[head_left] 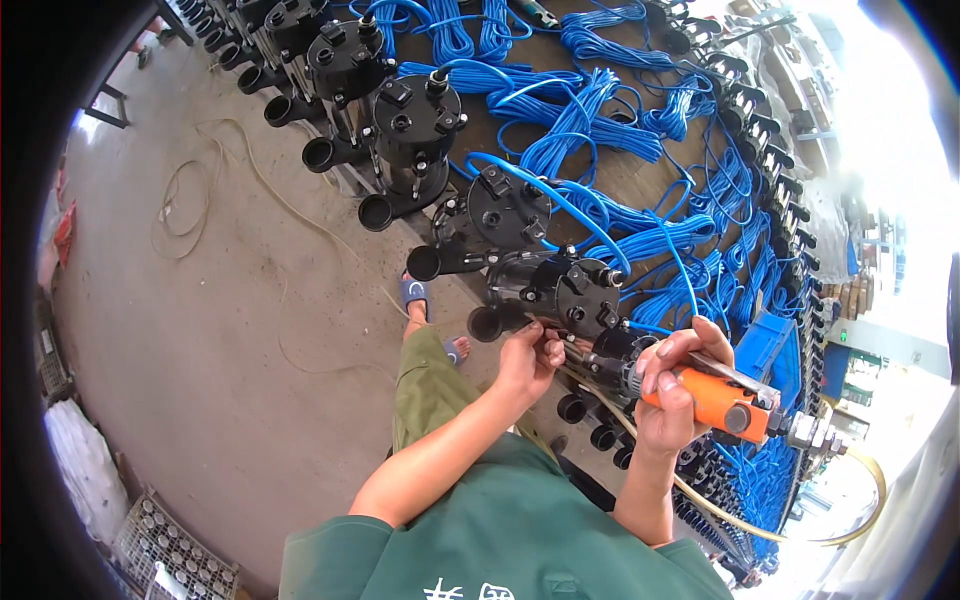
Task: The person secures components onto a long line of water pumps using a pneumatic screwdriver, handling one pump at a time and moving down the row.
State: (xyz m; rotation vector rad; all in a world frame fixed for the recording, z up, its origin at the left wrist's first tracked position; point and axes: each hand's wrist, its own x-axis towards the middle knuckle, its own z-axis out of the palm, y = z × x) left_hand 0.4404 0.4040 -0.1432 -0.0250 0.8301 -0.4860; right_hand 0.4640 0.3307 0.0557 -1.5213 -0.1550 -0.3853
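Observation:
My right hand (675, 400) is wrapped round an orange air-powered driver (722, 405) with a metal lever along its body. The driver's dark front end points left, toward a black pump (520, 280) that leans over at the bench edge. Close to that pump's lower side, my left hand (530, 360) is closed, with thumb and fingers pinched together. What it holds, if anything, is too small or hidden to make out. A blue cable (600, 230) arches over the pump's top. Whether the driver's tip touches the pump cannot be seen.
More black pumps (415, 125) stand in a row along the bench edge. Bundles of blue cable (590, 120) cover the bench top, with a blue crate (768, 345) farther right. A pale air hose (868, 490) loops from the driver; a thin hose (205, 200) lies on the floor.

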